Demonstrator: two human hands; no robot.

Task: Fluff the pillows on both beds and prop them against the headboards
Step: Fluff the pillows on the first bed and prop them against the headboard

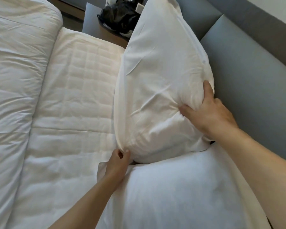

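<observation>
A white pillow (157, 76) stands on its edge, leaning against the grey padded headboard (248, 66). My right hand (208, 111) grips its near upper corner, fingers pressed into the filling. My left hand (118, 160) pinches the pillow's lower near corner where it meets the mattress. A second white pillow (180, 192) lies flat in front of me, under both forearms, next to the headboard.
The quilted mattress pad (76, 100) is bare in the middle. A rumpled white duvet (15, 76) is folded back at the left. Beyond the bed, a nightstand (92, 25) holds a black plastic bag (119, 17).
</observation>
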